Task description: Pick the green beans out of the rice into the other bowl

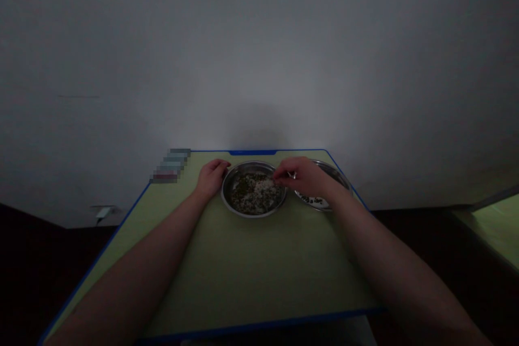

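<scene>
A round metal bowl (pixel 254 215) rests on the table, holding a mix of pale rice-like grains (pixel 263 186) and small green and dark beans (pixel 243 186). My left hand (pixel 212 177) is curled at the bowl's left rim, its fingertips against the edge. Over the right side of the bowl, my right hand (pixel 302 173) has thumb and fingers pinched together above the grains. What sits in that pinch is too small to make out. Partly covered by my right hand and forearm, a second metal dish (pixel 344 177) holds a few dark beans (pixel 314 200).
The pale green table (pixel 251 270) has a blue edge and stands against a grey wall (pixel 259 54). A blurred, pixelated object (pixel 171 166) lies at its far left corner. A white plug (pixel 104 212) is in the wall at left. The light is dim.
</scene>
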